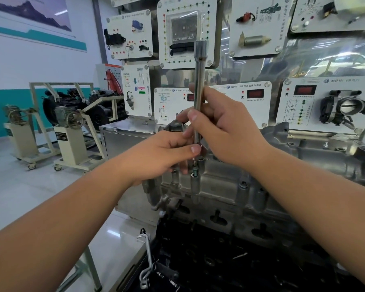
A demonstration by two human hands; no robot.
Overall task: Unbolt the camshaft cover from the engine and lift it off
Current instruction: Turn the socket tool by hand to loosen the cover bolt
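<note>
Here, bolt (195, 172) below fingers (195, 149), extension bar (199, 85) upright

Cover (219, 186) at frame centre, tool (199, 91) upright above it; panels (185, 32) behind, across the top; engine stands (72, 127) at mid-left.

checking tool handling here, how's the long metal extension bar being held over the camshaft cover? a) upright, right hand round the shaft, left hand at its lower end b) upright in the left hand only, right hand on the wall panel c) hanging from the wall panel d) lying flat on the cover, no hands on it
a: the extension bar stands upright, the right hand gripping its shaft and the left hand pinching its lower end just above the camshaft cover.
</note>
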